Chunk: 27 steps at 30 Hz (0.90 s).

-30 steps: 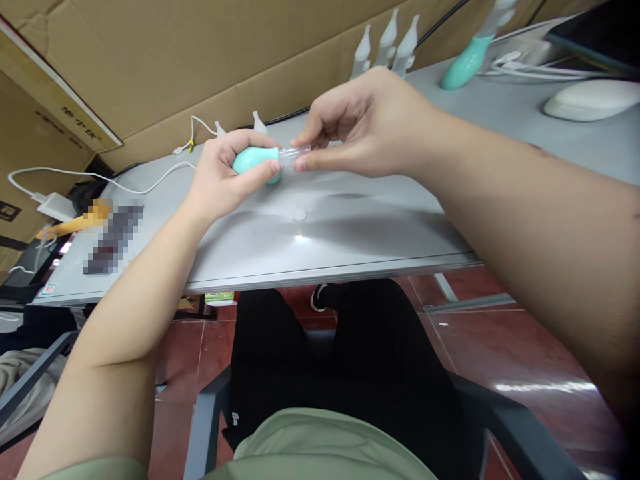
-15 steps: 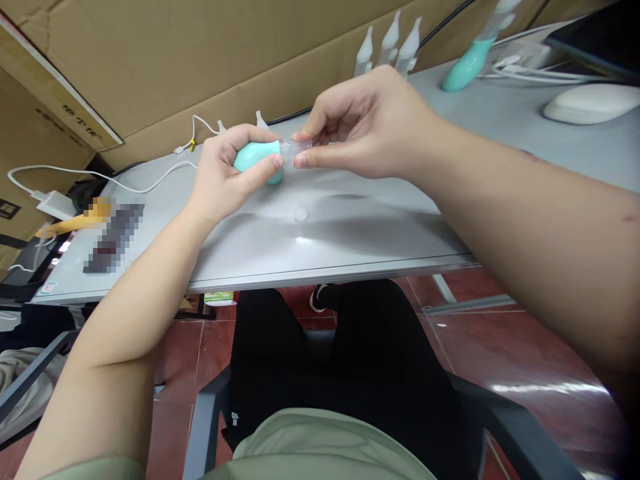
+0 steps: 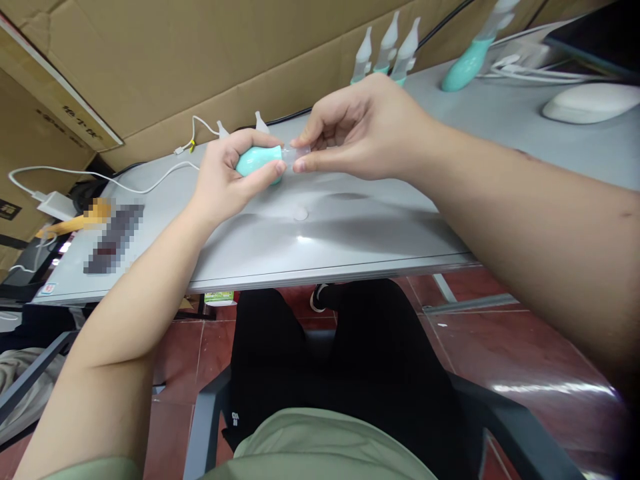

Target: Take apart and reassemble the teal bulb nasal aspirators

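My left hand is wrapped round a teal rubber bulb, thumb in front and fingers behind. From the bulb's right end a clear plastic tube sticks out. My right hand pinches that tube between thumb and fingers. Tube and bulb meet end to end, held above the desk. Below them a small clear round piece lies on the desk. How deep the tube sits in the bulb cannot be made out.
Pointed white nozzles stand behind my right hand, and two nozzle tips behind my left. At the right are a teal-bulbed piece and a white mouse. White cables and a cardboard wall are at the back left.
The bulb and both hands have shifted very slightly. More of the standing nozzles' teal bases shows behind my right hand, which has lowered a little.
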Available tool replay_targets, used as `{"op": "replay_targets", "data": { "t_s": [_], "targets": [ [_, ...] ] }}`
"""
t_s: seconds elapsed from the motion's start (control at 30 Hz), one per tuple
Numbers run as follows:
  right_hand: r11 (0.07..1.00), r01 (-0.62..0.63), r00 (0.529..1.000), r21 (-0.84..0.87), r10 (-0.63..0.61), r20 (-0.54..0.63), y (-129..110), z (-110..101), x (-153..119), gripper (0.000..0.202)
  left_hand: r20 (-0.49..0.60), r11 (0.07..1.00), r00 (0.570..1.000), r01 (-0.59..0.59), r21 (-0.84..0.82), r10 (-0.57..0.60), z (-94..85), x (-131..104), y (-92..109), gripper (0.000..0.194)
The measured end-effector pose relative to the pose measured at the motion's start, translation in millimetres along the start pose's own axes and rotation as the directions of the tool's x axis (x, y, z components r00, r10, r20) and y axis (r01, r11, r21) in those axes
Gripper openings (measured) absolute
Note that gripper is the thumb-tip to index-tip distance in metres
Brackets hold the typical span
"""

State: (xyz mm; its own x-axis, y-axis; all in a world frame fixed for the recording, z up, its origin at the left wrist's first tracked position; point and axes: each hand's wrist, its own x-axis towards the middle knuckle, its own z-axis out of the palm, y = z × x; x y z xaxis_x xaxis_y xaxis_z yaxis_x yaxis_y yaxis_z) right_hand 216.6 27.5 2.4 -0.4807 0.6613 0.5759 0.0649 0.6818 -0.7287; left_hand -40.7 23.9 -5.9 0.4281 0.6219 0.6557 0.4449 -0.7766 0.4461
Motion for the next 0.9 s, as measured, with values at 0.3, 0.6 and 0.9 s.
{"op": "replay_targets", "data": {
  "t_s": [0.3, 0.6, 0.9],
  "targets": [
    [0.998, -0.019, 1.0, 0.057, 0.019, -0.007, -3.2, 4.0, 1.7, 0.018, -0.001, 0.999, 0.999, 0.048, 0.009, -0.048, -2.5, 2.2, 3.2, 0.049],
    [0.983, -0.136, 0.991, -0.124, 0.135, -0.015, -16.7, -9.7, 2.6, 0.026, -0.028, 1.0, 0.999, 0.021, 0.006, -0.021, -13.5, 5.3, -1.6, 0.067],
    [0.898, -0.138, 0.861, -0.418, 0.317, 0.398, -11.0, 4.6, 0.1, 0.023, 0.036, 0.999, 0.999, 0.026, -0.018, -0.025, -17.6, 5.0, -10.6, 0.066]
  ]
}}
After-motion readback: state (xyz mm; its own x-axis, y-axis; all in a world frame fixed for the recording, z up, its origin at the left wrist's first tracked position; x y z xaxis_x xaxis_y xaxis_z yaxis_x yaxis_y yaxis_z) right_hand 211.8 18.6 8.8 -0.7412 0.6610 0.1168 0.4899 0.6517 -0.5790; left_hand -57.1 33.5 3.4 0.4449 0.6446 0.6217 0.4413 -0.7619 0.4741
